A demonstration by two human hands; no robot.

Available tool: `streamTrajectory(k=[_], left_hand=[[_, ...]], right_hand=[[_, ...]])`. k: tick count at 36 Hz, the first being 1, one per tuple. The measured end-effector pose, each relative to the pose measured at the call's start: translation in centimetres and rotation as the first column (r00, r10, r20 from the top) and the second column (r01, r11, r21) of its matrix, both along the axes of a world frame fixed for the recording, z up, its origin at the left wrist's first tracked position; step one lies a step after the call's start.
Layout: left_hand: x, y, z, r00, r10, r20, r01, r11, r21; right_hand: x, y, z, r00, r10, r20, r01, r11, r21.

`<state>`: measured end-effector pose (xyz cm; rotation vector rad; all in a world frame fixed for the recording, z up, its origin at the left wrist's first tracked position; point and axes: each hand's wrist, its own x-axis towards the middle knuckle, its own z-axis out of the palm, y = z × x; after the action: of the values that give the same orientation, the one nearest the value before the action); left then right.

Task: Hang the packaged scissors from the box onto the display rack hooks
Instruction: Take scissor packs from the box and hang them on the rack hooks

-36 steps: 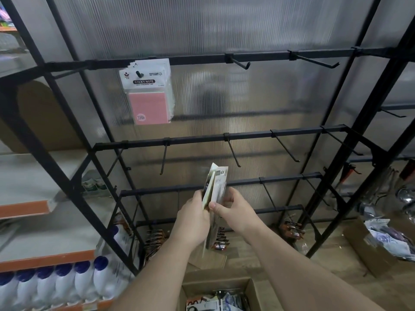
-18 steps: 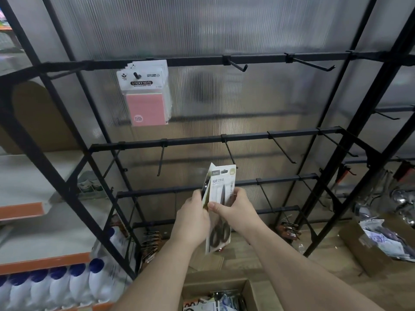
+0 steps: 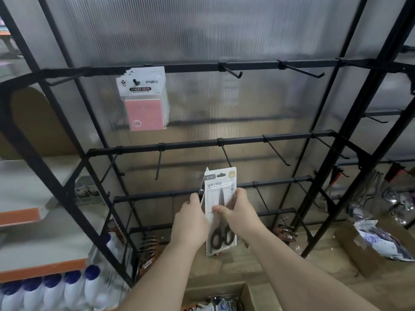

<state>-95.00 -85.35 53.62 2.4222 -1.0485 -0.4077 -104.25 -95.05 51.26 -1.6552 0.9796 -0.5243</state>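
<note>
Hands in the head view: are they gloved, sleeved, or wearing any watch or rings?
No. The left hand and right hand are bare, ungloved. The left forearm and right forearm show no sleeves up to the frame edge. No watch, band or ring visible.

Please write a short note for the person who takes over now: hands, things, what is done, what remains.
Left hand: grips spare packs behind the front one.
Right hand: pinches the front scissors pack, upright, its top just under the second-rail hook.
Box: below, more packs inside.
Done: no such pack shows on a hook.
To do: thread this pack's hole onto the hook, then hang the rest.
</note>
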Motion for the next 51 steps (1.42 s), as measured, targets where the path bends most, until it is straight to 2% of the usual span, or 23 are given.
streamTrajectory(k=[6, 15, 21, 28, 37, 51], left_hand=[[0.3, -0.1, -0.1, 0.999, -0.009, 0.03, 0.009, 1.0, 0.021], [1.5, 0.2, -0.5, 0.996, 0.008, 0.087, -0.006, 1.0, -0.026], [1.9, -0.3, -0.6, 0.992, 0.014, 0.121, -0.011, 1.0, -0.03], [1.9, -1.2, -0.5, 0.988, 0.04, 0.15, -0.037, 0.999, -0.026], [1.6, -2.3, 0.1, 0.969, 0.127, 0.21, -0.131, 0.991, 0.007], [0.6, -3.8, -0.5, 0.937, 0.256, 0.237, -0.271, 0.962, 0.03]], right_hand=[[0.0, 0.3, 0.3, 0.999, -0.005, -0.037, 0.005, 1.0, -0.019], [-1.2, 0.0, 1.0, 0.987, -0.155, -0.038, 0.154, 0.987, -0.037], [-2.1, -0.6, 1.3, 0.979, -0.196, -0.053, 0.194, 0.98, -0.04], [-2.3, -2.4, 1.2, 0.981, -0.186, -0.057, 0.184, 0.982, -0.028], [-2.4, -5.9, 0.0, 0.979, -0.151, -0.139, 0.15, 0.989, -0.015], [-1.3, -9.5, -2.2, 0.978, -0.042, -0.204, 0.045, 0.999, 0.011]])
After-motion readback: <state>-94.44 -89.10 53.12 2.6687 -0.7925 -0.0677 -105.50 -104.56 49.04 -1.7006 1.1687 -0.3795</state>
